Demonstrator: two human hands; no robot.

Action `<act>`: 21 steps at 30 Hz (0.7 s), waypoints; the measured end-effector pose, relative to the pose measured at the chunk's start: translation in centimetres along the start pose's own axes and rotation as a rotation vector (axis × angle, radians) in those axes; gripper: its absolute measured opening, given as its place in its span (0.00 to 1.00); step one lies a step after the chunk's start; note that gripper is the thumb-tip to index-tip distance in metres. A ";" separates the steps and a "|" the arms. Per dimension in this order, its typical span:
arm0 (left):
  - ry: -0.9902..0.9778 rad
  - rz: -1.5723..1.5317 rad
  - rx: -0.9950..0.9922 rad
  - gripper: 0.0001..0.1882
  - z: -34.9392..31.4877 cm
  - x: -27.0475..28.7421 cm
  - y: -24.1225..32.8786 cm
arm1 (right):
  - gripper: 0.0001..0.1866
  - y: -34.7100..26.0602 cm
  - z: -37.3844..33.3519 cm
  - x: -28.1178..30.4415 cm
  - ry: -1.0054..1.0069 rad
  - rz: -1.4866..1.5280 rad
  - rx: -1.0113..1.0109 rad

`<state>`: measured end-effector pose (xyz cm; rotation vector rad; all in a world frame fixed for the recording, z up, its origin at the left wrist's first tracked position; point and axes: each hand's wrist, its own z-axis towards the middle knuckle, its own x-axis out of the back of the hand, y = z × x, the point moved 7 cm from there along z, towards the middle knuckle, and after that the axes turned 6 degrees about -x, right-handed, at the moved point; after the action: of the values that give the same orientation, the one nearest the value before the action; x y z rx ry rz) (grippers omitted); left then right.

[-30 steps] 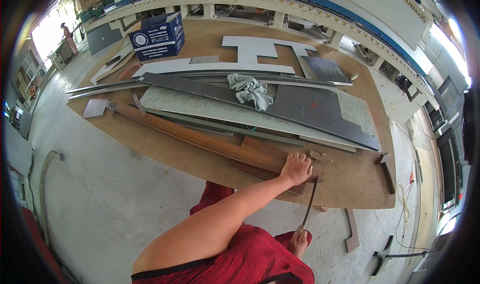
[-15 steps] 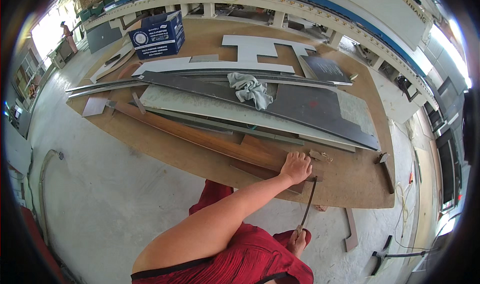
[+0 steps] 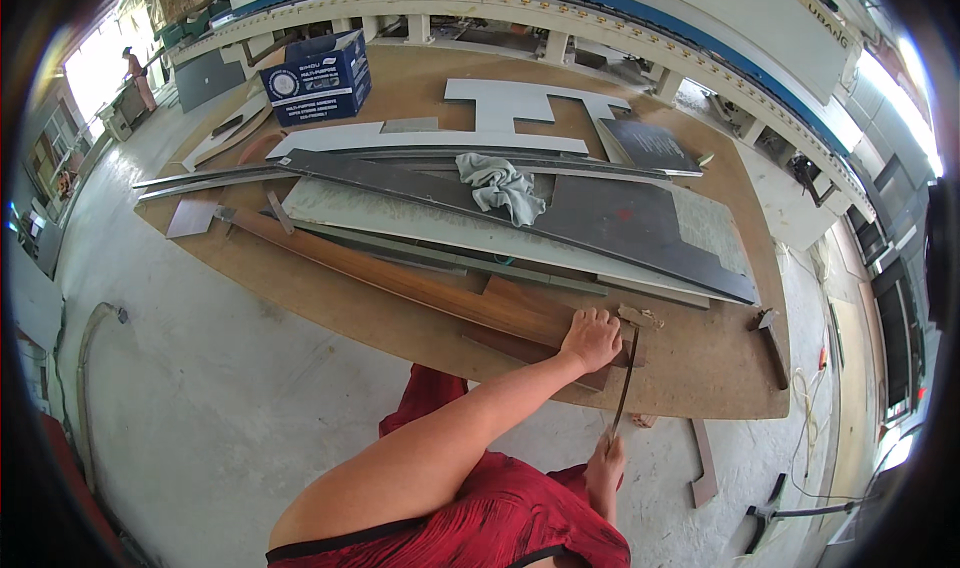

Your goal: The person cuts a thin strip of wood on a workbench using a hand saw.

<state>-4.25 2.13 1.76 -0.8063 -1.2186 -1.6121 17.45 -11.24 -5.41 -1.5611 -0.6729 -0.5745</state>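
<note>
A long brown wooden board (image 3: pixel 400 286) lies along the near side of the worktable. My left hand (image 3: pixel 592 338) is closed over its right end, pressing it down near the table's edge. Low at the right, my right hand (image 3: pixel 605 462) grips the pale handle of a long, thin dark tool (image 3: pixel 626 388); whether it is a saw or a file I cannot tell. The tool's far part lies over the edge, right beside my left hand and against a small brown piece (image 3: pixel 636 352). A flat dark brown strip (image 3: pixel 505 346) lies partly under my left forearm.
Dark and grey panels (image 3: pixel 400 190) are stacked mid-table with a grey rag (image 3: pixel 500 188) on top. Farther off stand a blue box (image 3: pixel 318 80) and white cut-out sheets (image 3: pixel 490 108). A hammer (image 3: pixel 770 348) lies at right. Behind is a long machine (image 3: pixel 560 18); a person (image 3: pixel 138 76) stands far left.
My right hand has pushed the thin tool forward, so its tip reaches farther over the table. My left hand keeps its place on the board.
</note>
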 end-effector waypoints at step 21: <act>0.035 0.002 -0.003 0.15 -0.3 0.9 -0.7 | 0.11 -0.4 -4.1 0.5 0.053 -0.004 0.087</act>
<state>-5.18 1.67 2.23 -0.7780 -1.1911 -1.6206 17.63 -15.25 -4.33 -1.4592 -0.6526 -0.5804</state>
